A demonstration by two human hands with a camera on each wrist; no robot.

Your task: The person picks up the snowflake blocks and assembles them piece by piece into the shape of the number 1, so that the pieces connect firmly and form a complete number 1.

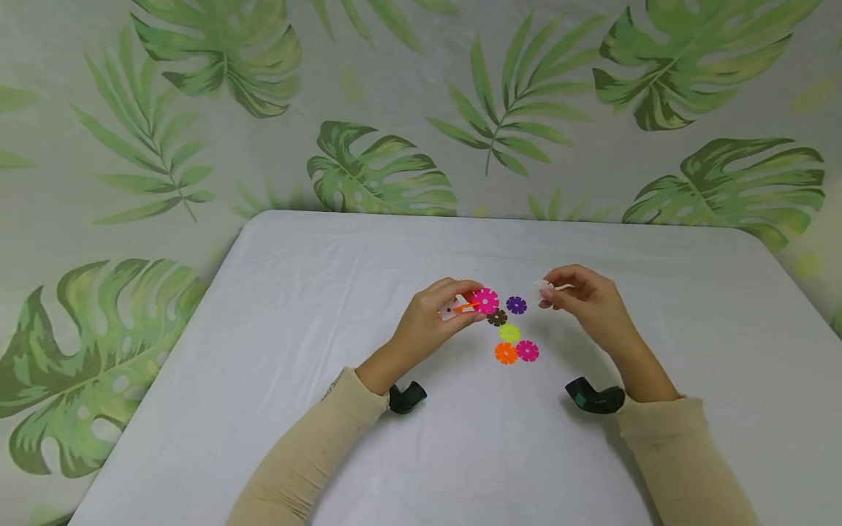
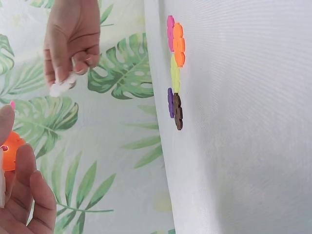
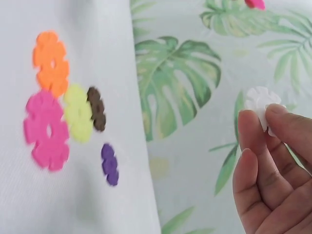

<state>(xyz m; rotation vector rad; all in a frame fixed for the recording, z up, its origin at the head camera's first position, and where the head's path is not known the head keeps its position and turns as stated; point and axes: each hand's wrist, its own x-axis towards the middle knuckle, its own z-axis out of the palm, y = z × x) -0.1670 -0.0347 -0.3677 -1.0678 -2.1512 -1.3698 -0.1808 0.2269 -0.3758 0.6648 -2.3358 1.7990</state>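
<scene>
Presently: left hand (image 1: 430, 310) pinching pink disc (image 1: 485, 294), left of purple disc (image 1: 511, 305); right hand (image 1: 590, 298) pinching white disc (image 3: 258, 99), right of it, best gripped edgewise.

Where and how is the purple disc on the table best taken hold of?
The purple disc lies flat, so pinching its thin, notched rim seems best, coming from the person's right: the brown disc sits close on the near left.

My left wrist feed cuts off the left hand (image 2: 23, 192) at its edge; I lose part of the white disc (image 3: 256, 99) behind the right hand (image 3: 277, 183).
</scene>
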